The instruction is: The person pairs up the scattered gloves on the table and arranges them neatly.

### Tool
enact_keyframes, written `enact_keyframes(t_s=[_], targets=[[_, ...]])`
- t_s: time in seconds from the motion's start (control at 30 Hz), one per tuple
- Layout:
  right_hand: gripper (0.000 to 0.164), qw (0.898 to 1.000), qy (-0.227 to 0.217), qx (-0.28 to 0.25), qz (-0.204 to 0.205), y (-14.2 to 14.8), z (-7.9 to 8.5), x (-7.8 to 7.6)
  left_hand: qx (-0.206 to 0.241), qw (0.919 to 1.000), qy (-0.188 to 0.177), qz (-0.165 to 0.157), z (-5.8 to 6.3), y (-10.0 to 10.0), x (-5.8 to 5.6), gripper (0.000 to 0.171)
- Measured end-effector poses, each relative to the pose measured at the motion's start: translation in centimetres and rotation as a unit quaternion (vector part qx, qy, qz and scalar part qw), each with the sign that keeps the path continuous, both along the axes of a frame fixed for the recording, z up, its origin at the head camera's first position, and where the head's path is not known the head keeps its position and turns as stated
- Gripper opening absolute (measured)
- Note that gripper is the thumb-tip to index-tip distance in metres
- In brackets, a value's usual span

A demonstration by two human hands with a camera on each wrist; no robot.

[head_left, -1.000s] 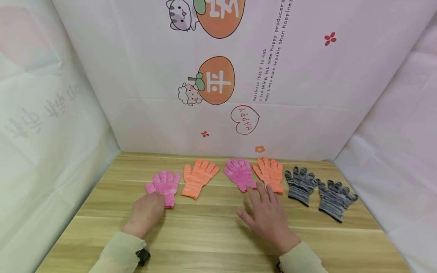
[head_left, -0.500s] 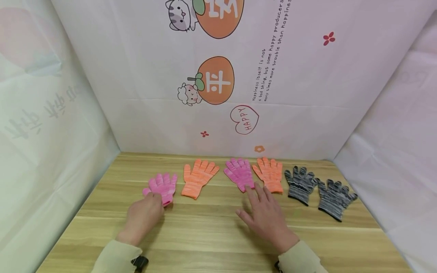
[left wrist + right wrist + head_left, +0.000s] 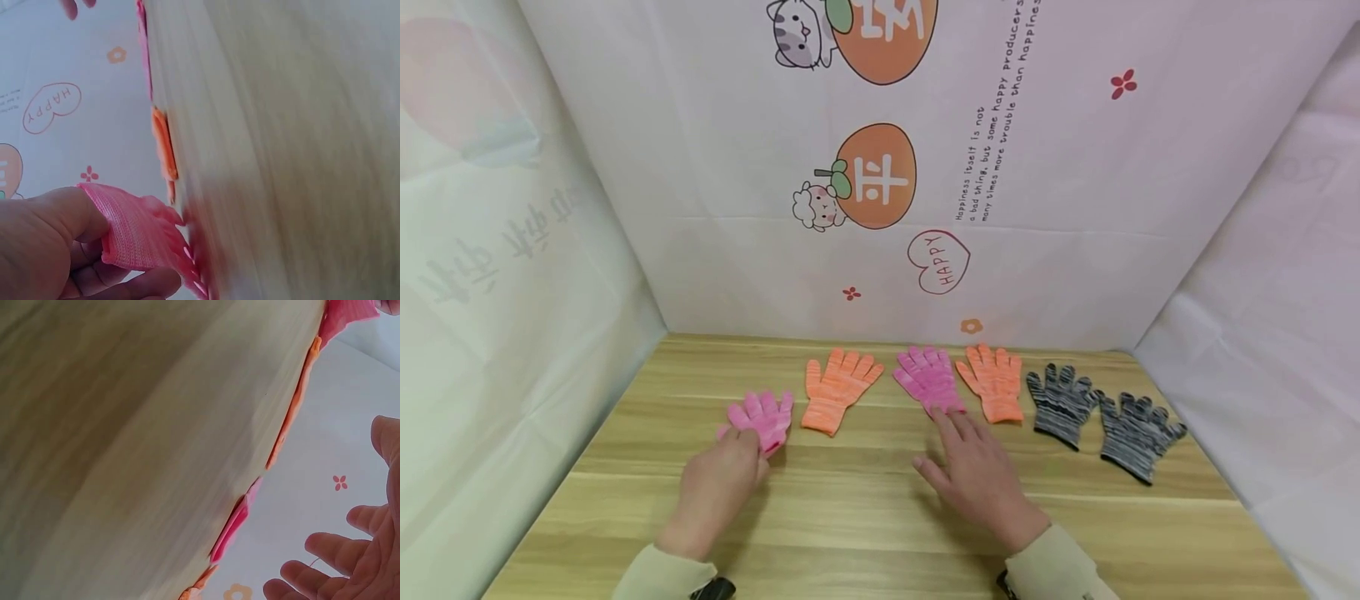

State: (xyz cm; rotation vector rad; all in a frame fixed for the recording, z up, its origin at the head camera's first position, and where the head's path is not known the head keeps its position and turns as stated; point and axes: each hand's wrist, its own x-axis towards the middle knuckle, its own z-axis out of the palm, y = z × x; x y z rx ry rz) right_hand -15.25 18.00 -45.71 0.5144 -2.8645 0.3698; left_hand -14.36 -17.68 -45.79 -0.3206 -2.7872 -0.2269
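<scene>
My left hand (image 3: 721,483) pinches the cuff of a pink knitted glove (image 3: 763,419) at the left of the table. In the left wrist view the thumb and fingers grip the raised cuff (image 3: 134,234), while the glove's fingers slope down to the wood. My right hand (image 3: 981,479) is held with fingers extended, its fingertips overlapping the cuff of a second pink glove (image 3: 928,379) in the head view. The right wrist view shows that hand's spread fingers (image 3: 337,553) holding nothing, with the second pink glove (image 3: 231,530) lying flat beyond them.
Between the pink gloves lies an orange glove (image 3: 841,390); another orange glove (image 3: 992,383) lies right of the second pink one. Two grey-black gloves (image 3: 1062,406) are at the right. White printed sheets (image 3: 737,275) wall the wooden table (image 3: 850,517) at the back and sides.
The left hand has raised the pink glove's cuff, and the glove has shifted slightly toward me. My right hand has moved a little left, toward the second pink glove's cuff.
</scene>
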Motion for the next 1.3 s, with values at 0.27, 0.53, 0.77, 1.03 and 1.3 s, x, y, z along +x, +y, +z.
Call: enact_keyframes(t_s=[0.27, 0.53, 0.77, 1.03, 1.3], targets=[[0.086, 0.998, -0.059, -0.010, -0.010, -0.8, 0.3, 0.2, 0.004, 0.9950, 0.099, -0.013, -0.1, 0.8, 1.0, 0.021], [0.077, 0.997, -0.063, -0.037, 0.006, -1.8, 0.9, 0.6, 0.005, 0.9880, 0.153, -0.019, -0.1, 1.5, 2.1, 0.025], [0.076, 0.994, -0.089, -0.056, 0.024, -3.0, 1.1, 0.6, 0.009, 0.9900, 0.140, -0.019, 0.4, 2.2, 3.3, 0.025], [0.074, 0.987, -0.136, -0.080, 0.028, -4.3, 1.7, 0.6, 0.026, 0.9914, 0.127, -0.019, 0.9, 2.9, 4.7, 0.023], [0.070, 0.981, -0.166, -0.092, 0.045, -5.1, 1.5, 0.8, 0.035, 0.9900, 0.134, -0.025, 0.8, 4.0, 5.7, 0.022]])
